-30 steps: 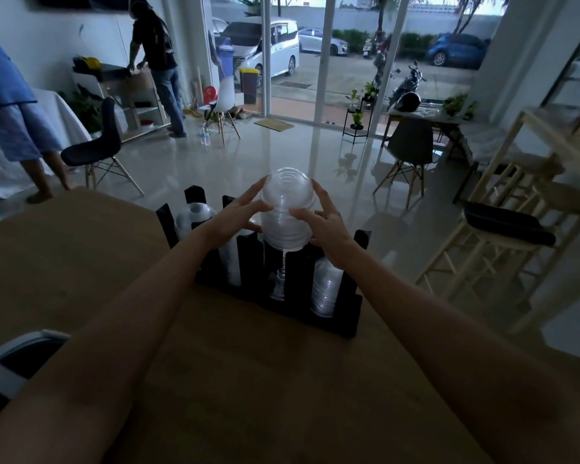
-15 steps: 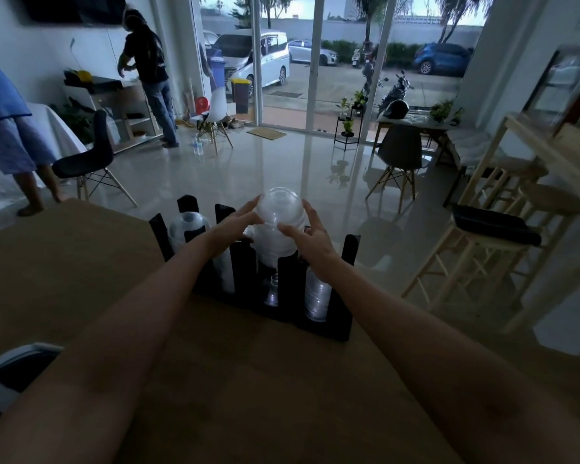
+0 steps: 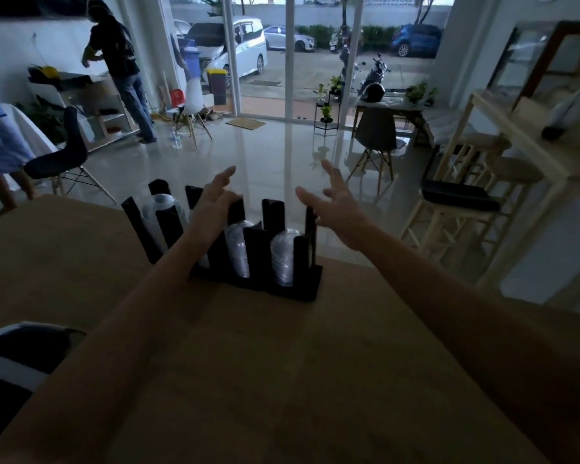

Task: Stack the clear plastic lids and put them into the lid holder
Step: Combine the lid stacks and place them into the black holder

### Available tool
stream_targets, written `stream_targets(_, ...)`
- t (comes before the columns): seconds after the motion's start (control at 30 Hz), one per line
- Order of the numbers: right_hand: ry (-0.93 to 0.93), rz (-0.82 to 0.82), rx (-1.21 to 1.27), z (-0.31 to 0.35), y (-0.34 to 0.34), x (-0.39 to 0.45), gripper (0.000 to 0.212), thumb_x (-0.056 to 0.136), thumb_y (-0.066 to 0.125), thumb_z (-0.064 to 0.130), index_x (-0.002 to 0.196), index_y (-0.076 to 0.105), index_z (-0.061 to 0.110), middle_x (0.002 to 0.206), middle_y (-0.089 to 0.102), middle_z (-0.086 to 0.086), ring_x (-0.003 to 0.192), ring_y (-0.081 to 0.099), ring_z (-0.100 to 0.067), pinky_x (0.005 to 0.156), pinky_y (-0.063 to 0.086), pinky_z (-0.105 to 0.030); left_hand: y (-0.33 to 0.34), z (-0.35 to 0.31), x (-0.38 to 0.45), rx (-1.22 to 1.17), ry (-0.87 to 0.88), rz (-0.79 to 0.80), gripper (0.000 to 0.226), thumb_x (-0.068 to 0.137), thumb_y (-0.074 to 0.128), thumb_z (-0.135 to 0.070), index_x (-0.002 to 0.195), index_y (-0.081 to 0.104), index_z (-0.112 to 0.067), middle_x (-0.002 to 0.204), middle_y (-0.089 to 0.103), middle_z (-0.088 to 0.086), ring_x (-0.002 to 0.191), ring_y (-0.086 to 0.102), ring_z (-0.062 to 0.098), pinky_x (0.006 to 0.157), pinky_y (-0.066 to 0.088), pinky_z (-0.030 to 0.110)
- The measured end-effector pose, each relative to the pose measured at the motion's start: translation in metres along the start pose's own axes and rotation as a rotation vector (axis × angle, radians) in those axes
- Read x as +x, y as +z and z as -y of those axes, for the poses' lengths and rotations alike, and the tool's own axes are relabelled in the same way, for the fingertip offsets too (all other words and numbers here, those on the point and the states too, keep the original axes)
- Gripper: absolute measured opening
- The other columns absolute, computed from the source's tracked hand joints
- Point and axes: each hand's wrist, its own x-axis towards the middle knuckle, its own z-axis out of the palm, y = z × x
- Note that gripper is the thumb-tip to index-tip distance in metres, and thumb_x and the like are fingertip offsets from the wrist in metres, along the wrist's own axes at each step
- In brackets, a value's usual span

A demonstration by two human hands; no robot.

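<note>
A black lid holder [image 3: 295, 291] with upright dividers stands at the far edge of the wooden table [image 3: 248, 380]. Stacks of clear domed lids sit in its slots: one at the left [image 3: 159, 209], one in the middle [image 3: 236, 249] and one at the right [image 3: 282, 256]. My left hand [image 3: 215, 202] hovers over the holder's middle-left slots with fingers spread and nothing in it; its forearm hides part of the holder. Above the holder's right end, my right hand [image 3: 335, 205] is open and empty too.
A white and black object [image 3: 17, 356] sits at the table's near left edge. Beyond the table lie a shiny floor, a black chair [image 3: 61, 159], wooden stools [image 3: 466, 209] at right, and two people [image 3: 121, 61] at the left.
Both hands held a stack of clear domed lids above the holder and lowered it into the middle slot. Now they have let go and spread apart above the holder.
</note>
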Motion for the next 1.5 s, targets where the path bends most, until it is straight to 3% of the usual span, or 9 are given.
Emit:
stream_targets(0.2,0.037,0.024,-0.03,-0.01,-0.099,-0.097,0.072,0.085,0.068,0.043,0.144,0.025,0.043,0.138,0.045,-0.019,0.108,0.061,-0.03,0.08,0.058,-0.04,0.088,-0.023,-0.093,-0.076,0.068,0.284,0.053,0.094,0.046,0.001,0.144,0.035,-0.013,0.15,0.037,0.006,0.139,0.032,0.015,0.114,0.027,0.031)
stream_targets(0.33,0.131,0.014,-0.105,-0.046,-0.161,-0.177,0.063,0.085,0.067,0.042,0.138,0.033,0.049,0.127,0.055,-0.009,0.101,0.065,-0.022,0.08,0.059,-0.041,0.154,-0.012,-0.158,-0.093,-0.023,0.536,0.053,0.094,0.049,-0.002,0.141,0.037,-0.023,0.148,0.037,0.003,0.135,0.035,0.012,0.1,0.037,0.014)
stream_targets(0.4,0.19,0.014,-0.132,-0.072,-0.182,-0.221,0.055,0.086,0.066,0.038,0.133,0.04,0.05,0.124,0.057,-0.006,0.099,0.064,-0.014,0.073,0.057,-0.031,0.182,0.004,-0.191,-0.093,-0.064,0.664,0.053,0.094,0.051,-0.006,0.137,0.038,-0.034,0.146,0.04,0.001,0.134,0.038,0.012,0.09,0.043,0.008)
stream_targets(0.5,0.301,0.042,-0.101,-0.119,-0.194,-0.291,0.049,0.088,0.066,0.031,0.127,0.045,0.053,0.123,0.059,-0.007,0.095,0.065,-0.008,0.067,0.053,-0.018,0.216,0.031,-0.242,-0.142,-0.229,0.792,0.056,0.093,0.055,-0.005,0.131,0.038,-0.042,0.143,0.043,0.007,0.133,0.043,0.017,0.089,0.047,0.012)
stream_targets(0.63,0.451,0.144,0.011,-0.171,-0.19,-0.378,0.061,0.085,0.07,0.021,0.131,0.039,0.045,0.129,0.054,-0.015,0.101,0.063,-0.009,0.079,0.054,-0.02,0.239,0.055,-0.306,-0.18,-0.415,0.903,0.058,0.084,0.068,-0.024,0.128,0.043,-0.054,0.137,0.05,0.0,0.119,0.053,-0.002,0.088,0.044,0.012)
stream_targets(0.8,0.465,0.272,0.146,-0.194,-0.184,-0.429,0.081,0.081,0.076,0.012,0.146,0.03,0.028,0.141,0.052,0.0,0.127,0.055,-0.015,0.106,0.046,-0.037,0.26,0.057,-0.359,-0.352,-0.493,0.953,0.067,0.084,0.068,-0.013,0.141,0.035,-0.027,0.134,0.061,-0.003,0.126,0.054,0.014,0.097,0.046,0.025)
stream_targets(1.07,0.468,0.09,0.223,-0.211,-0.169,-0.44,0.087,0.066,0.088,0.015,0.14,0.046,0.034,0.135,0.061,0.003,0.121,0.06,-0.015,0.098,0.052,-0.044,0.274,0.04,-0.371,-0.384,-0.461,0.876,0.071,0.08,0.069,0.002,0.142,0.039,-0.013,0.138,0.055,0.016,0.129,0.05,0.034,0.107,0.041,0.051)
stream_targets(1.23,0.504,-0.006,0.341,-0.215,-0.162,-0.435,0.087,0.059,0.092,0.018,0.134,0.052,0.038,0.126,0.066,-0.004,0.115,0.064,-0.022,0.093,0.055,-0.046,0.272,0.041,-0.362,-0.504,-0.593,0.856,0.079,0.068,0.073,0.01,0.137,0.046,-0.018,0.129,0.062,0.018,0.118,0.06,0.03,0.087,0.053,0.038)
stream_targets(1.5,0.625,-0.077,0.564,-0.215,-0.144,-0.412,0.089,0.052,0.095,0.017,0.128,0.056,0.039,0.114,0.072,-0.014,0.106,0.068,-0.033,0.086,0.056,-0.053,0.257,0.042,-0.339,-0.512,-0.663,0.804,0.078,0.06,0.083,-0.004,0.13,0.057,-0.025,0.129,0.06,0.011,0.118,0.06,0.024,0.087,0.054,0.037)
